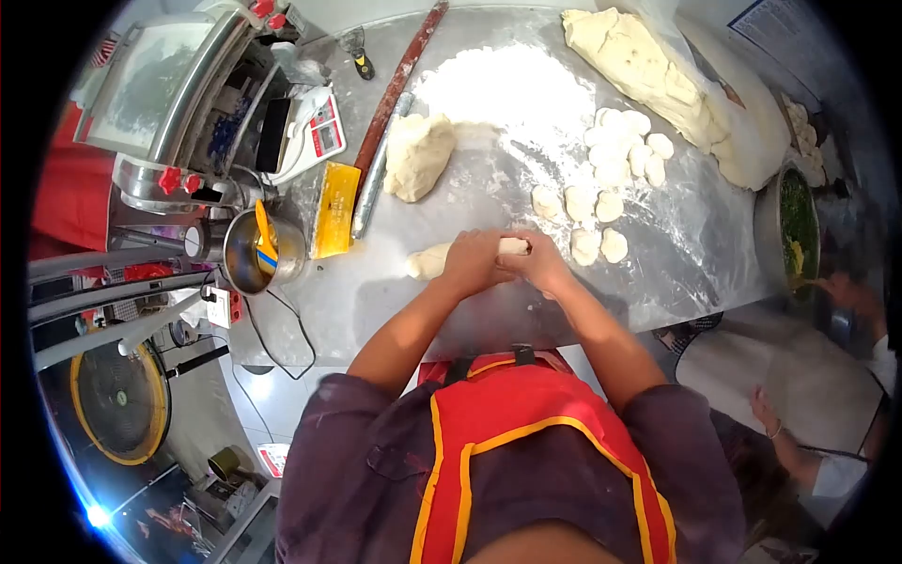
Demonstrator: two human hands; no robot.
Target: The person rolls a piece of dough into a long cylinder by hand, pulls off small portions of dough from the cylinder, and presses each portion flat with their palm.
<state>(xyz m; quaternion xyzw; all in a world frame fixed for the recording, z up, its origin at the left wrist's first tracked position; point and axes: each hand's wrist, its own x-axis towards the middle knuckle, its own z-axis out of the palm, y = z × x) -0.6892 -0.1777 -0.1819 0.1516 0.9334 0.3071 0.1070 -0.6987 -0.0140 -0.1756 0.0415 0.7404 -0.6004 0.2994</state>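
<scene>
A short dough roll (428,262) lies near the front of the metal table. My left hand (473,261) is wrapped over its middle, with the roll's left end sticking out. At the right end, my right hand (542,264) grips the dough with its fingers curled, close against the left hand. Some fingertips are hidden behind the hands. Just right of my right hand sit several small dough pieces (584,246), with a cluster of more dough pieces (615,141) behind them. A larger dough lump (419,157) rests behind my left hand.
White flour (507,89) covers the back middle. A red rolling pin (399,80), a yellow-handled scraper (334,211), a scale (324,132) and a metal pot (249,254) stand left. A big dough mass (648,66) lies back right. Another person's hand (766,414) shows at right.
</scene>
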